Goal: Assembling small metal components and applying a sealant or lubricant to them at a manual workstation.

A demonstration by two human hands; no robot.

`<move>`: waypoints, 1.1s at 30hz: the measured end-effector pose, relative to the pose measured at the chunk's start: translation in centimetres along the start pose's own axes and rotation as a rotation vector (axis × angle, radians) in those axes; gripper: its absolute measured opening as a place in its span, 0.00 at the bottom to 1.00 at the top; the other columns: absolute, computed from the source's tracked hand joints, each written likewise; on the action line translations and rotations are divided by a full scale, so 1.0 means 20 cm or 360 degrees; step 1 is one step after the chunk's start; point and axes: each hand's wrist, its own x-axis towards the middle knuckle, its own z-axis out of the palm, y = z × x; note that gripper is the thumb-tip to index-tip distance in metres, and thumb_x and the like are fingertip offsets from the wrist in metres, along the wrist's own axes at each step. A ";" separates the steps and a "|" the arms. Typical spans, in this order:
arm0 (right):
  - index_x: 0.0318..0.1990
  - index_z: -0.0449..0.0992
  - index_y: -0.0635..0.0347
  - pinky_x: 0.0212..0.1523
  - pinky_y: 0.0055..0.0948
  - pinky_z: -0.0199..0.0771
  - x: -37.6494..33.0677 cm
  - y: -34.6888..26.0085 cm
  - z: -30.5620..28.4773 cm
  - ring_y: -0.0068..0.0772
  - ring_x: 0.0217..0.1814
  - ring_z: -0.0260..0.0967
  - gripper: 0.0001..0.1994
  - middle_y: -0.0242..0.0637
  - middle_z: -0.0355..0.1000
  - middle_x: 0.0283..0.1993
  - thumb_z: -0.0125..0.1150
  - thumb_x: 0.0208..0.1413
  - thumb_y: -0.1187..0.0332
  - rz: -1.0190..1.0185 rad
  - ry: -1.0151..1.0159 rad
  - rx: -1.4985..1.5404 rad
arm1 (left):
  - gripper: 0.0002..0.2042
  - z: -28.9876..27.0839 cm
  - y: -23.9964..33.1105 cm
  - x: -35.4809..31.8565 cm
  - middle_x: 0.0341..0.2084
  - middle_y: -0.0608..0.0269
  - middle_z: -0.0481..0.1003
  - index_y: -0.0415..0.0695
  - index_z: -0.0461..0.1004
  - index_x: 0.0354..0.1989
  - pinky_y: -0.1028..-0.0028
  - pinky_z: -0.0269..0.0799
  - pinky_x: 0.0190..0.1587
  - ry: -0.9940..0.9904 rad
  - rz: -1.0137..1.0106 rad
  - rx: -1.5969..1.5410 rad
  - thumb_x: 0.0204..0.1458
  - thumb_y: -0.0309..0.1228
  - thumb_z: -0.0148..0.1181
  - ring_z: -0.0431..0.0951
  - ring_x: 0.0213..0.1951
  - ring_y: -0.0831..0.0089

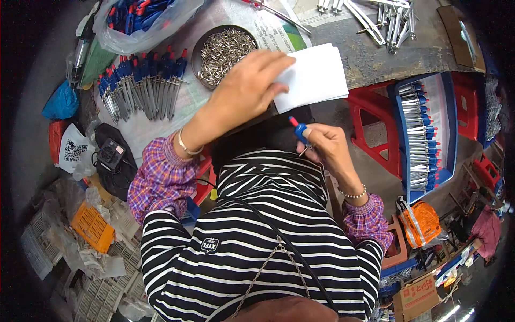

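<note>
My right hand [328, 144] is closed round a drawing compass with a blue head and red tip [298, 129]. Its thin metal end shows below my fingers. My left hand [249, 83] hovers over the table edge, thumb and forefinger apart. Those fingertips overlap the left side of a white paper stack [316, 75]; whether they touch it I cannot tell. Just beyond my left hand stands a round bowl [196, 60] full of small metal pins [228, 51]. Left of the bowl, several blue-headed compasses [142, 86] lie fanned out in rows.
A clear plastic bag [174, 21] of blue and red parts sits far left. Bare metal compass legs [394, 24] lie far right. Beside me, a blue tray [450, 134] of compasses rests on red stools [375, 129]. An orange bag [424, 222] is on the right.
</note>
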 end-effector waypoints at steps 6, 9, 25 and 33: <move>0.36 0.74 0.68 0.16 0.12 0.53 0.04 0.02 -0.02 0.14 0.16 0.57 0.12 0.35 0.71 0.24 0.52 0.58 0.66 -0.0090 0.0052 0.0121 | 0.18 0.04 -0.02 0.04 0.39 0.52 0.72 0.37 0.69 0.44 0.65 0.68 0.46 0.0004 0.0043 0.0275 0.41 0.22 0.59 0.71 0.43 0.56; 0.37 0.74 0.69 0.16 0.12 0.54 0.05 0.01 -0.02 0.14 0.17 0.58 0.12 0.36 0.71 0.25 0.52 0.58 0.66 -0.0103 0.0023 0.0130 | 0.20 0.03 -0.02 0.04 0.42 0.54 0.73 0.39 0.70 0.47 0.64 0.68 0.47 -0.0034 0.0013 0.0236 0.41 0.20 0.59 0.72 0.45 0.56; 0.39 0.74 0.68 0.19 0.12 0.56 0.13 -0.02 0.03 0.13 0.18 0.59 0.10 0.35 0.72 0.26 0.54 0.56 0.69 -0.0154 0.0001 0.0080 | 0.20 -0.10 -0.21 0.26 0.43 0.54 0.72 0.42 0.71 0.45 0.64 0.66 0.50 0.0199 0.0095 0.0667 0.40 0.16 0.54 0.71 0.47 0.56; 0.39 0.73 0.70 0.26 0.17 0.71 0.15 0.00 0.03 0.18 0.23 0.67 0.10 0.39 0.73 0.29 0.55 0.56 0.70 -0.0155 -0.0031 0.0108 | 0.17 -0.08 -0.36 0.39 0.37 0.59 0.74 0.42 0.74 0.37 0.65 0.68 0.44 0.0303 0.0081 0.0979 0.34 0.16 0.55 0.71 0.42 0.59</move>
